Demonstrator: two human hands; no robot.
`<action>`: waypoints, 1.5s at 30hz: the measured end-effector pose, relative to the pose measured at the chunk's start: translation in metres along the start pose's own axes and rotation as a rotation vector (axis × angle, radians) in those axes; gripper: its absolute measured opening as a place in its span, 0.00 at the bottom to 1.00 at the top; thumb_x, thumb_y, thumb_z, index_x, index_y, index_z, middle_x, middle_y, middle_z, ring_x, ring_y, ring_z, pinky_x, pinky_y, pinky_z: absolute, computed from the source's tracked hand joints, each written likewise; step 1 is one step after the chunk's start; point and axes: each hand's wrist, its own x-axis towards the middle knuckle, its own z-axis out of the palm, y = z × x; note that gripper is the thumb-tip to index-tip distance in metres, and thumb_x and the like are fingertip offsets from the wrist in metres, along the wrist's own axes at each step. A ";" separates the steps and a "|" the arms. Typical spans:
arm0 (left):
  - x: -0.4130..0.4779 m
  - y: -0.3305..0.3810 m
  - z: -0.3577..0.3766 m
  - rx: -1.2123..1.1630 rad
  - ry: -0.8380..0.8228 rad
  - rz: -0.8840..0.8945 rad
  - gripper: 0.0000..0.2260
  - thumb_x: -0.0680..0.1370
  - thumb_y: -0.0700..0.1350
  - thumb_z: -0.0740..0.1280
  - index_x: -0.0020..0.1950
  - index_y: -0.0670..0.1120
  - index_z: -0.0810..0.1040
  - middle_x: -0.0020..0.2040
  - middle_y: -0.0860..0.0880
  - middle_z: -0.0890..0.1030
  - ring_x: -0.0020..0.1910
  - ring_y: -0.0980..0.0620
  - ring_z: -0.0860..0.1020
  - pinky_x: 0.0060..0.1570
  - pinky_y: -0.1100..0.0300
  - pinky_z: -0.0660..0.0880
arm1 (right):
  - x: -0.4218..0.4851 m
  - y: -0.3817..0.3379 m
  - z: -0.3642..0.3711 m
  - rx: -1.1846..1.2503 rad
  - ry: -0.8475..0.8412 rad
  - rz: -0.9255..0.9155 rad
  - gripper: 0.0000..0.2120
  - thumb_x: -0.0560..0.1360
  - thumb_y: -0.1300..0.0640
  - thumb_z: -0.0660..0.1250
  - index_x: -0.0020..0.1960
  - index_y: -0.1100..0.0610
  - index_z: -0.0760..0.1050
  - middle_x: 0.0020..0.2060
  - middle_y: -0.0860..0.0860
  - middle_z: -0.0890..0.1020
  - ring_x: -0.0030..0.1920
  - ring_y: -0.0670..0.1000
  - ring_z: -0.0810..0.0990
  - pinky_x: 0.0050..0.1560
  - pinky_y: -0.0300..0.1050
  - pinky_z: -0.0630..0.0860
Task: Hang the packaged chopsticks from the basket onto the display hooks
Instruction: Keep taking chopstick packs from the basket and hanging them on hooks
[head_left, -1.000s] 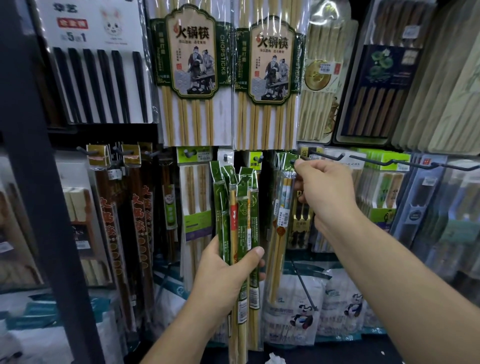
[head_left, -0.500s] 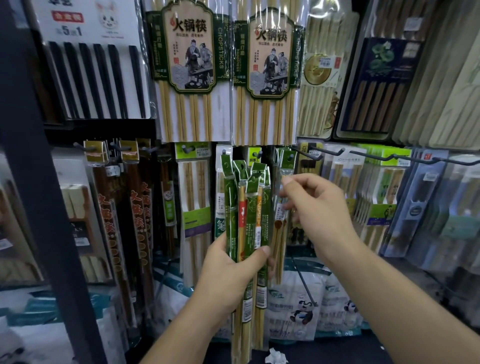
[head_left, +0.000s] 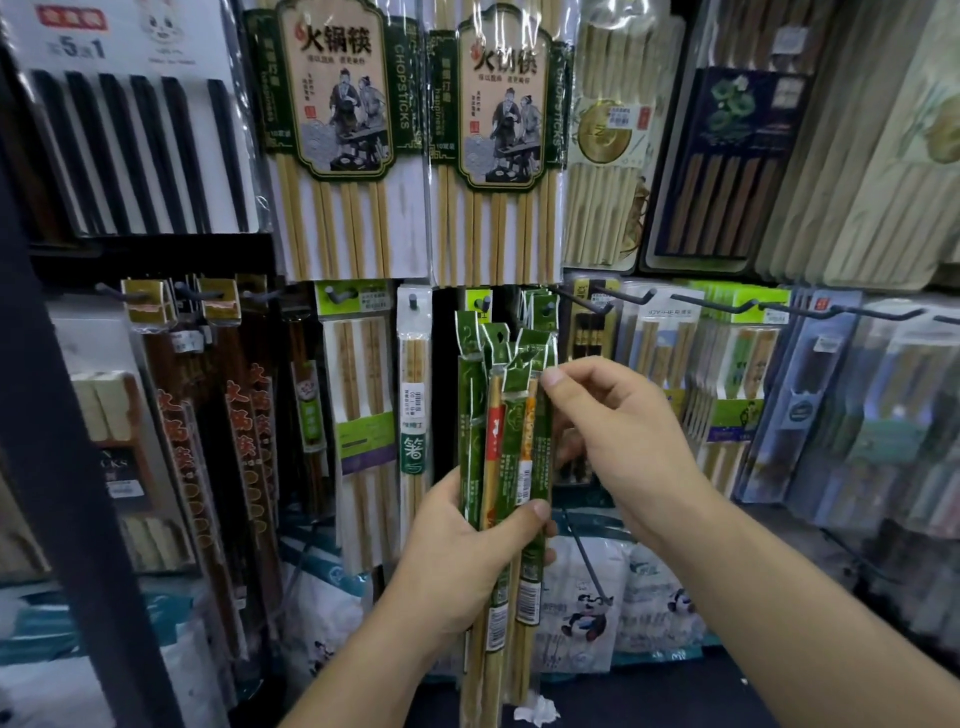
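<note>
My left hand (head_left: 467, 540) grips a bundle of several narrow green-wrapped chopstick packets (head_left: 501, 441), held upright in front of the display. My right hand (head_left: 618, 426) is at the top right of the bundle, its thumb and forefinger pinching the upper edge of the rightmost packet. Just above, a few matching green packets (head_left: 537, 312) hang on a display hook. An empty black hook (head_left: 582, 301) sticks out to their right. The basket is not in view.
Large chopstick packs (head_left: 337, 135) hang on the row above. More packets on hooks fill the left and right, with several bare black hooks (head_left: 727, 306) jutting out at the right. A dark shelf post (head_left: 62, 467) stands at the left. Panda-printed bags (head_left: 587, 618) sit below.
My right hand left the hook, where it hung a packet, and came down to the top of the bundle. My left hand raised the bundle a little.
</note>
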 end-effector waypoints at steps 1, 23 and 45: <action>0.000 0.000 0.001 -0.005 0.010 -0.002 0.16 0.76 0.36 0.75 0.45 0.60 0.85 0.44 0.47 0.88 0.40 0.49 0.87 0.37 0.59 0.83 | 0.001 0.000 -0.001 0.033 0.005 0.026 0.09 0.81 0.53 0.68 0.43 0.52 0.83 0.41 0.62 0.82 0.37 0.53 0.79 0.34 0.42 0.77; 0.003 -0.005 -0.007 0.006 0.080 -0.081 0.08 0.76 0.41 0.76 0.48 0.54 0.82 0.38 0.46 0.86 0.37 0.42 0.86 0.39 0.56 0.83 | 0.044 -0.009 -0.024 0.013 0.340 0.063 0.13 0.81 0.54 0.68 0.38 0.53 0.77 0.34 0.53 0.71 0.35 0.49 0.70 0.41 0.47 0.72; 0.002 -0.003 -0.006 -0.062 0.004 -0.036 0.14 0.76 0.36 0.75 0.47 0.57 0.83 0.43 0.41 0.86 0.42 0.42 0.86 0.42 0.50 0.84 | 0.019 0.002 -0.022 -0.199 0.089 -0.023 0.05 0.78 0.47 0.70 0.46 0.47 0.82 0.39 0.45 0.85 0.39 0.40 0.82 0.37 0.33 0.77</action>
